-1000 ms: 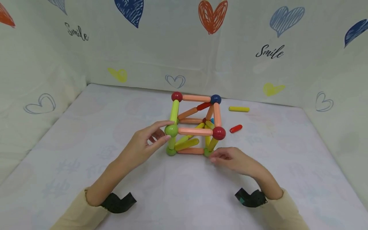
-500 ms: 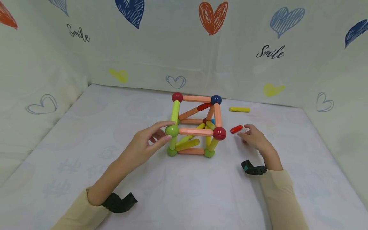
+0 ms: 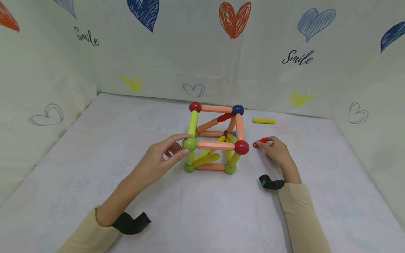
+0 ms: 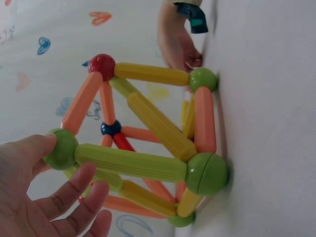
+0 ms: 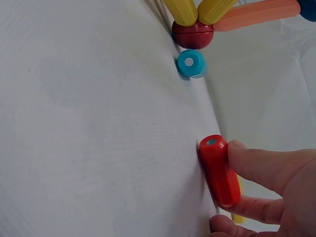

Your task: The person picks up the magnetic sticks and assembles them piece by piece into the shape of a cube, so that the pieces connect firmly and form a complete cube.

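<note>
A box-shaped frame of balls and rods (image 3: 216, 145) stands mid-table, its salmon, green, yellow and red rods joined by coloured balls. With thumb and index finger, my left hand (image 3: 164, 151) holds the green ball (image 3: 189, 144) at its near upper left corner. The left wrist view shows the thumb on that green ball (image 4: 61, 149) and the other fingers beside the green rod (image 4: 131, 162). Right of the frame, my right hand (image 3: 278, 151) pinches a short red rod (image 5: 218, 170) between thumb and finger, low at the tabletop.
A loose yellow rod (image 3: 264, 121) lies at the back right, beyond my right hand. A short blue piece (image 5: 191, 63) sits against the frame's dark red ball (image 5: 193, 34). A cloth backdrop with printed hearts (image 3: 235, 19) rises behind the white table (image 3: 190, 218).
My right hand has left the frame's near lower right green ball, moved right and back to the short red rod, and taken hold of it. My left hand stays at its ball.
</note>
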`<move>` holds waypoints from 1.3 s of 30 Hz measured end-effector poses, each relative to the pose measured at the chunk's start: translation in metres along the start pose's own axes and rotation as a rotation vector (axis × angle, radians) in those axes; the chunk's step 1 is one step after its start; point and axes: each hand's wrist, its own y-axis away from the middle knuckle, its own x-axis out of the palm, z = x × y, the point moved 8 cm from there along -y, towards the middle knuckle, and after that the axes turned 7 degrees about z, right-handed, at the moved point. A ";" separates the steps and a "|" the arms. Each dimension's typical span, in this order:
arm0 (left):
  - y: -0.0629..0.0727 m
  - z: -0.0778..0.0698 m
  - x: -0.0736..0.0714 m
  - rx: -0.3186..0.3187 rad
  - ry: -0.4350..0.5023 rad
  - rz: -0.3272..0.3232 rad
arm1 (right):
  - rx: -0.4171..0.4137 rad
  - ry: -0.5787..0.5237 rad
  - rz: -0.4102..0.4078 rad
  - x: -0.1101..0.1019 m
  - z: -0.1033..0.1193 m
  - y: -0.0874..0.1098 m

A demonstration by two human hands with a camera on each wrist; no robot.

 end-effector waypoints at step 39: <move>0.001 -0.001 -0.002 0.007 -0.010 -0.003 | -0.074 0.074 -0.066 0.013 0.022 0.002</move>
